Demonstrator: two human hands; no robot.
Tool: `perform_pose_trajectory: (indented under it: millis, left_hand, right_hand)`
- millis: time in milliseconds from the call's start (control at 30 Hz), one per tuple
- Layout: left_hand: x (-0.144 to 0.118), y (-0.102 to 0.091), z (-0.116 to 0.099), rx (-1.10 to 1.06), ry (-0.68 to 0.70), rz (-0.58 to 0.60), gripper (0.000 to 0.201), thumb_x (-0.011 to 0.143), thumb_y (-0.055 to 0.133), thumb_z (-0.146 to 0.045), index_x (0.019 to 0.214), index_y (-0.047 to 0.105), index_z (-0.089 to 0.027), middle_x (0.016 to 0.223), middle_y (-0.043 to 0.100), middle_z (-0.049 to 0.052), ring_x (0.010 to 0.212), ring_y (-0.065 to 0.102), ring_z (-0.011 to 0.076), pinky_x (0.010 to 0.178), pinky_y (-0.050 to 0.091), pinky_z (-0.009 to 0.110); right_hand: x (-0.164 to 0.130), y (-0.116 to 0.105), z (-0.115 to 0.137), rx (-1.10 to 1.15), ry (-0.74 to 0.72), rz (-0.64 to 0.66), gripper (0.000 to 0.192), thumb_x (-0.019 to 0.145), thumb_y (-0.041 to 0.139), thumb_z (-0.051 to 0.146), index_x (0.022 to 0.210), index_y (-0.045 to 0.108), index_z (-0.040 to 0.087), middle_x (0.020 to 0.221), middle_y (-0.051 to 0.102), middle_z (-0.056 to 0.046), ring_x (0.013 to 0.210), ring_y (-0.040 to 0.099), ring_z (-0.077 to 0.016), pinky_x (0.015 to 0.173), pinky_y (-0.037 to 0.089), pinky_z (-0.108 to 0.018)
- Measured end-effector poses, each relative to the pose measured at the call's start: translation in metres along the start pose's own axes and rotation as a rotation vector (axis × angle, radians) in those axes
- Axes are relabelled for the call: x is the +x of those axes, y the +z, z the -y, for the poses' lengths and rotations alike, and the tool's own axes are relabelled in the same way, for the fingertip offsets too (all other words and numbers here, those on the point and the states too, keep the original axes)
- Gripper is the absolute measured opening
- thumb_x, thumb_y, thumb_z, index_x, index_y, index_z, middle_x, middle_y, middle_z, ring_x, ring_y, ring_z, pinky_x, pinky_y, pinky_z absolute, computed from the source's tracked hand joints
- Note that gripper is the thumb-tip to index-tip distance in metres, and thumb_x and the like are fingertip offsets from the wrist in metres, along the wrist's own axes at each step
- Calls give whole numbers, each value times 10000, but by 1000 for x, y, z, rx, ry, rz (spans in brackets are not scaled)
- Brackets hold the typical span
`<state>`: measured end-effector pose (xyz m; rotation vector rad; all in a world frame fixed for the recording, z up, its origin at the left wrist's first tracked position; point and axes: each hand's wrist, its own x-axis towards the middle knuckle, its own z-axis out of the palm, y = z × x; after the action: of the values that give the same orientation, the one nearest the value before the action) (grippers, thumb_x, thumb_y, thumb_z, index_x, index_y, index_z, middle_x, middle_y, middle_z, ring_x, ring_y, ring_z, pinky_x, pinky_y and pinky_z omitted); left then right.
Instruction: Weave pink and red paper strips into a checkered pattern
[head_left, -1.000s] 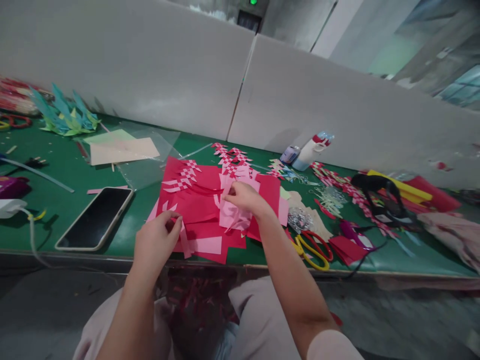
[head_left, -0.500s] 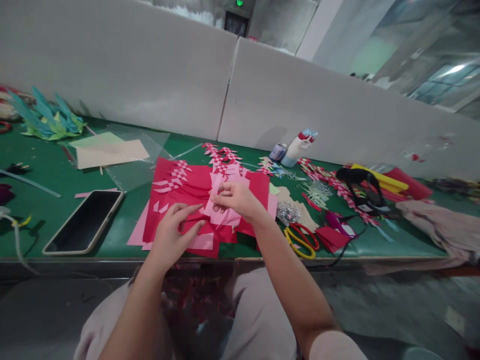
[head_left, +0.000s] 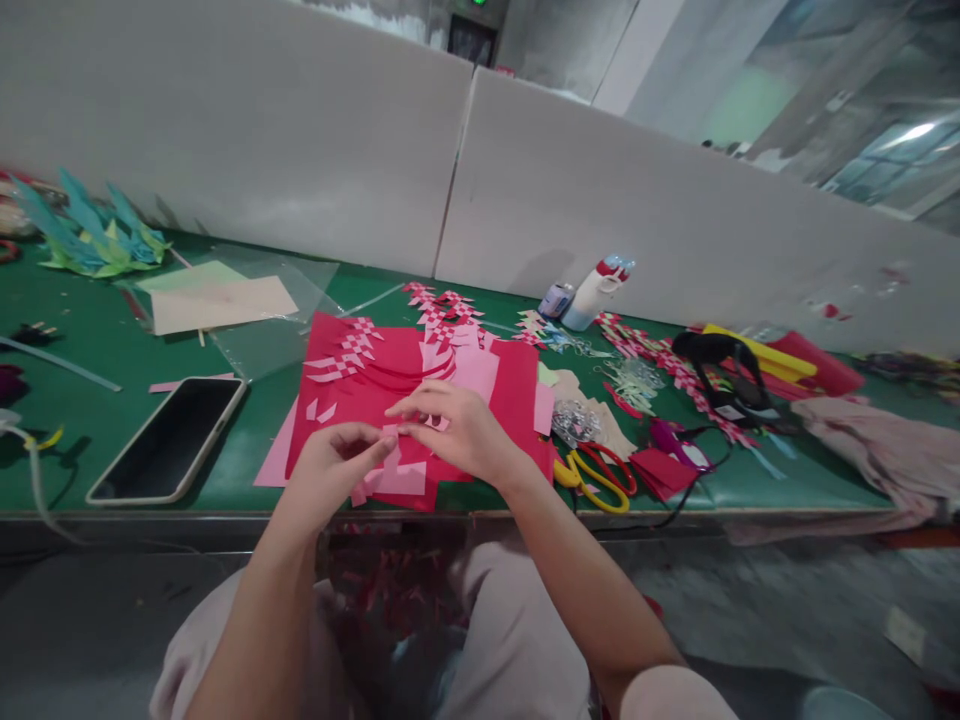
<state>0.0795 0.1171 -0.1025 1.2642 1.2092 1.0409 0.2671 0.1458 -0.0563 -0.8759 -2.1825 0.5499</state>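
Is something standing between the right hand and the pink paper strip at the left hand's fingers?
Nothing visible: the right hand is close beside the pink paper strip at the left hand; contact is unclear.

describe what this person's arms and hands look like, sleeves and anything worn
The left grip and right grip are bare human hands, without gloves. Both forearms are uncovered, with no watch or bracelet in sight. A plain, pale pink sleeve shows by the right elbow; no left sleeve is in view.
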Motion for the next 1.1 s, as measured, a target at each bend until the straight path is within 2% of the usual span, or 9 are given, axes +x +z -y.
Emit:
perform_pose_trajectory:
  millis: [167, 367, 433, 500, 567, 667, 767, 933, 1100]
  left_hand:
    - [-6, -8, -6, -40, -21, 94, 273, 708, 728, -441, 667, 655, -182, 586, 585, -9, 501, 525, 110, 498, 403, 230]
    - [-8, -17, -7, 14, -2, 3, 273, 670, 742, -456, 658, 683, -189, 613, 627, 8, 552, 540, 121, 530, 420, 228]
    - [-6, -27, -6, 79, 13, -119, 315, 684, 704, -499, 743, 708, -190, 723, 690, 40, 644, 591, 155, 580, 444, 246]
    - [-4, -40, -4, 181, 14, -312, 369, 702, 664, -521, 860, 710, -191, 874, 722, 60, 747, 621, 185, 628, 452, 263]
    - [-2, -50, 0, 425, -10, -384, 388, 717, 628, -526, 910, 711, -199, 823, 714, 49, 708, 612, 191, 610, 430, 277]
    - [3, -51, 8, 857, -64, -323, 379, 785, 535, -509, 953, 719, -223, 764, 693, 45, 639, 584, 202, 570, 390, 301]
    - [12, -39, 16, 1094, 8, -278, 392, 828, 491, -453, 998, 712, -178, 918, 703, 107, 818, 619, 265, 677, 434, 337]
    - [22, -22, 27, 1315, 65, -239, 376, 852, 437, -325, 1020, 716, -138, 962, 685, 172, 887, 608, 311, 820, 441, 406]
    - [24, -21, 28, 1353, 100, -211, 301, 804, 475, -257, 946, 725, -167, 924, 676, 161, 869, 595, 317, 820, 439, 412]
  right_hand:
    - [0, 11, -4, -10, -156, 13, 102, 860, 613, 174, 908, 702, 181, 884, 672, -52, 837, 607, -147, 792, 490, -275]
    - [5, 16, -10, 34, -259, -32, 145, 880, 574, 153, 908, 716, 164, 873, 695, -68, 829, 618, -146, 769, 499, -265]
    - [9, 12, -13, 73, -205, -75, 158, 876, 567, 137, 884, 722, 168, 861, 703, -65, 817, 626, -145, 776, 502, -272]
    - [13, 5, -18, 155, -120, -89, 149, 857, 585, 126, 877, 727, 166, 863, 706, -64, 801, 636, -142, 762, 505, -272]
    - [17, -2, -25, 232, -50, -75, 134, 828, 612, 126, 866, 731, 172, 838, 705, -54, 766, 635, -138, 708, 501, -263]
    - [21, -10, -34, 287, 24, -53, 123, 795, 633, 131, 836, 738, 180, 802, 705, -41, 731, 614, -132, 668, 484, -261]
    - [24, -11, -42, 314, 77, -29, 110, 786, 640, 160, 826, 741, 180, 793, 705, -37, 703, 596, -122, 643, 466, -256]
    - [23, -7, -52, 367, 147, 12, 122, 785, 631, 181, 844, 735, 158, 811, 704, -43, 731, 608, -122, 664, 467, -248]
    - [19, 1, -60, 339, 285, 186, 124, 771, 603, 150, 818, 718, 149, 823, 709, -40, 738, 623, -120, 690, 471, -244]
